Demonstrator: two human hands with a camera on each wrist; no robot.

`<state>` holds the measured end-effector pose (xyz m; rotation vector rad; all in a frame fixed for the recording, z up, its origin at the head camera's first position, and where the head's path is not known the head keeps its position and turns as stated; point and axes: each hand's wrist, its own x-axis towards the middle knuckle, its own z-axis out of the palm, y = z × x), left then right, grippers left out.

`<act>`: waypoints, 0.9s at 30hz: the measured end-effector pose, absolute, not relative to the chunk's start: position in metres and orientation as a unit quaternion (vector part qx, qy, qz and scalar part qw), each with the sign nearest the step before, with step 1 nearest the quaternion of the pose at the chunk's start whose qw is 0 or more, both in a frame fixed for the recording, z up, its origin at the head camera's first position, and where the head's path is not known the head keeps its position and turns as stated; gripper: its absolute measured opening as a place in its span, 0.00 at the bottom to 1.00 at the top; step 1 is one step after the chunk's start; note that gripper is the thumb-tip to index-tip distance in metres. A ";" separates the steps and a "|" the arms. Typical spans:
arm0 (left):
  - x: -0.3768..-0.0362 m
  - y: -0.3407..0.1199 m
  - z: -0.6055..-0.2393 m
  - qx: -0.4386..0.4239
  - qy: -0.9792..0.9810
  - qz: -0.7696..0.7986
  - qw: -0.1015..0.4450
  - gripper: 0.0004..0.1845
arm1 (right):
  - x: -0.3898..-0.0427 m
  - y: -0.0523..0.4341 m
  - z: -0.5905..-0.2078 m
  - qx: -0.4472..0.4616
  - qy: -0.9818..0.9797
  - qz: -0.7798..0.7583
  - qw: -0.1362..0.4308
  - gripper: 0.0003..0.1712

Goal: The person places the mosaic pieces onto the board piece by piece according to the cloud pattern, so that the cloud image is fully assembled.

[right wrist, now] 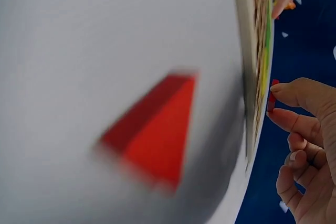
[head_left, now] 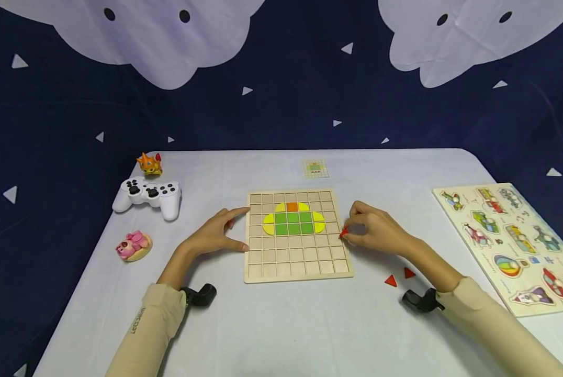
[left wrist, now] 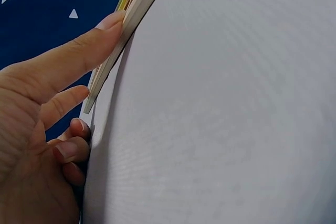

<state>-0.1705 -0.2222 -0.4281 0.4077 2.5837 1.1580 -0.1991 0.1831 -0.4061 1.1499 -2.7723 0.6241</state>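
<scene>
A square wooden grid board [head_left: 297, 279] lies on the table between the hands. In its cells sit green square tiles [head_left: 293, 217], an orange square tile [head_left: 292, 207] and several yellow curved tiles [head_left: 318, 222]. My left hand [head_left: 211, 233] touches the board's left edge, thumb and index finger spread apart along it. Just at the board's right edge, my right hand [head_left: 378, 229] pinches a red triangle tile [right wrist: 272, 96] between thumb and index finger. Two more red triangles, one nearer [head_left: 391, 281] and one farther [head_left: 409, 273], lie on the table below that hand.
Behind the board lies a small pattern card [head_left: 315, 168]. A picture puzzle board [head_left: 491, 246] occupies the right side. Along the left stand an orange figurine [head_left: 149, 164], a white game controller [head_left: 147, 195] and a pink toy [head_left: 134, 246]. A dark patterned cloth [head_left: 281, 104] hangs behind.
</scene>
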 end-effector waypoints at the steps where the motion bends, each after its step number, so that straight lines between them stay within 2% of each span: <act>1: -0.171 -0.222 -0.428 0.140 0.895 0.400 0.140 0.52 | -0.199 0.178 -0.405 0.379 -0.901 0.207 0.035 0.07; 13: -0.170 -0.222 -0.428 0.124 0.899 0.394 0.144 0.53 | -0.196 0.116 -0.393 0.432 -0.878 0.208 -0.002 0.09; 27: -0.170 -0.222 -0.427 0.127 0.898 0.394 0.148 0.52 | -0.194 0.067 -0.404 0.461 -0.868 0.183 0.000 0.10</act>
